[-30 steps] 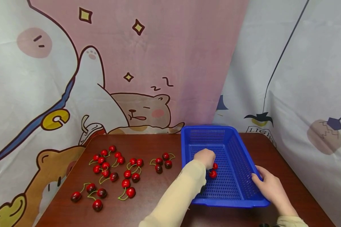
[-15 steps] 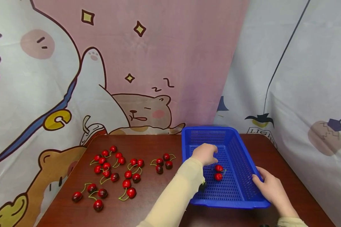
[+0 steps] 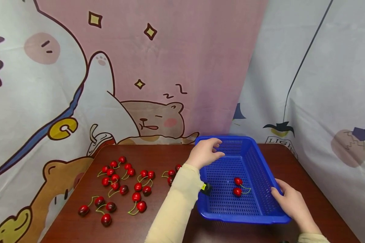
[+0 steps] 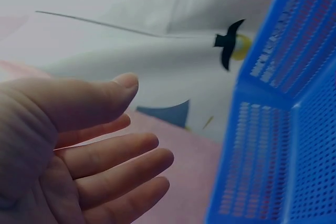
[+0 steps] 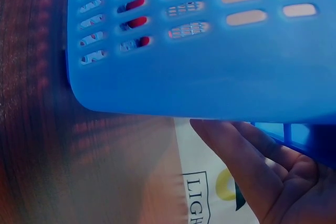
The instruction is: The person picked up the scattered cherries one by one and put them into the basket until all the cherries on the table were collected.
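My left hand (image 3: 204, 152) is over the left wall of a blue plastic basket (image 3: 244, 219), thumb and fingers apart. Nothing lies between those fingers in the left wrist view, where the palm (image 4: 63, 182) faces the camera. A pair of red cherries (image 3: 237, 191) joined by a green stem rests on the basket's perforated floor. With my right hand (image 3: 293, 201) I grip the basket's right rim, thumb on the inner side. Through slots in the wall (image 5: 168, 82), the right wrist view shows bits of red. My left sleeve partly covers a group of dark red cherries (image 3: 171, 172).
Several more paired cherries (image 3: 137, 196) with green stems lie across the left half of the brown wooden table (image 3: 158, 216). A curtain (image 3: 216, 67) printed with cartoon animals hangs right behind the table and along its sides. A small black device (image 3: 205, 189) sits at my left wrist.
My left hand has let go of the cherry pair inside the basket, then lifted back and left to the left wall, fingers spreading. My right hand keeps its grip on the rim.
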{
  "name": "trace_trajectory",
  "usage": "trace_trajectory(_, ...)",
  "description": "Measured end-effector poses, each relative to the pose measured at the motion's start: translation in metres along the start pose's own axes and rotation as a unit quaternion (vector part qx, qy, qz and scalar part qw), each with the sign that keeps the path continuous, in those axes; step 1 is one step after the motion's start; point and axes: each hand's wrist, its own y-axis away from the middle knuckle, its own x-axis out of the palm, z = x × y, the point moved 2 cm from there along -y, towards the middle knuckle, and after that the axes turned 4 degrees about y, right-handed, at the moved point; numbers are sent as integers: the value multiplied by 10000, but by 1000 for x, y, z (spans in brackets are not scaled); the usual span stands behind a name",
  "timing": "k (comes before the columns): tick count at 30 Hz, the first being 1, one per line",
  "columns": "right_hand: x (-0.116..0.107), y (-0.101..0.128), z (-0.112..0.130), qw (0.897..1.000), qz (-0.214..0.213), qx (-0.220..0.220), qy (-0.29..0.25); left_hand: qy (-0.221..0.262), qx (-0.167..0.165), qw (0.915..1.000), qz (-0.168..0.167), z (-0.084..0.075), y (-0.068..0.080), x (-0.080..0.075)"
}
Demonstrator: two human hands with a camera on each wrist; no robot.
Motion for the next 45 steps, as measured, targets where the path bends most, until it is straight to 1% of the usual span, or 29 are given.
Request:
trace_trajectory(4, 1, 0, 0, 10000, -27, -12, 2, 65, -46, 9997, -228, 12, 3, -17)
trace_trajectory(8, 0, 1, 1, 10000, -25, 4, 25, 56, -103, 9987, -492, 31, 9, -30)
trace_trajectory(12, -1, 0, 2, 10000, 13, 31, 4, 227, -221, 9967, -747, 54, 17, -38)
trace_trajectory(17, -1, 0, 1, 10000, 60, 70, -37, 337, -441, 9943, -915, 81, 28, -42)
trace_trajectory(23, -1, 1, 0, 9999, 53, 90, -18, 240, -708, 9932, -894, 109, 41, -42)
trace_trajectory(27, -1, 0, 1, 9999, 105, 120, -40, 370, -828, 9916, -921, 127, 47, -41)
trace_trajectory(30, -1, -1, 1, 9998, 152, 146, -47, 368, -955, 9906, -903, 140, 52, -40)
trace_trajectory(36, -1, 0, 2, 9996, 189, 200, -116, 30, -1169, 9891, -894, 164, 59, -37)
trace_trajectory(39, -1, 0, 2, 9995, 184, 199, -145, -126, -1402, 9868, -798, 175, 60, -33)
trace_trajectory(42, 0, 1, 2, 9996, 177, 184, -135, -372, -1570, 9845, -683, 183, 62, -30)
trace_trajectory(45, 0, 0, 2, 9996, 188, 198, -117, -682, -1607, 9828, -601, 188, 63, -28)
